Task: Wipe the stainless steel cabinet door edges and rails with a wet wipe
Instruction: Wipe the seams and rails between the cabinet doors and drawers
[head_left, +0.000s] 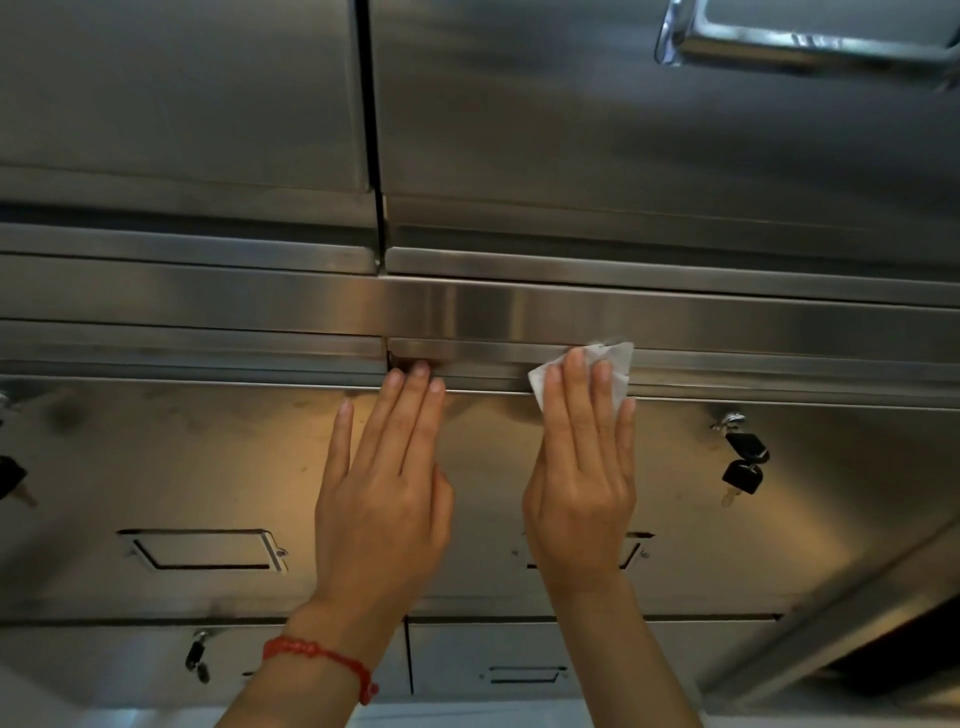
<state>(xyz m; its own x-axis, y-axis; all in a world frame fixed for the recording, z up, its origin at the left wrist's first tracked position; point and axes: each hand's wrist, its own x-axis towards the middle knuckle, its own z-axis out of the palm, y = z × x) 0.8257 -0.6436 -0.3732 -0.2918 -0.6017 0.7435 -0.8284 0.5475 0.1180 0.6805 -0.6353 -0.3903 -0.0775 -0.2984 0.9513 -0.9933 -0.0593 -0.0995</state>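
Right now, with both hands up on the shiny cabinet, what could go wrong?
1. The left hand has its fingertips at the gap beside the door's top edge; they might get pinched if the door shifts.
2. The wet wipe is only pressed flat under the right hand, so it could slip out and drop.
3. Wiping further right, the hand could knock the keys hanging from the lock.

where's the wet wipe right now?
In the head view, right of centre: the wet wipe lies flat under the straight fingers of the right hand, pressed on the top edge of the lower right cabinet door, right of the left hand.
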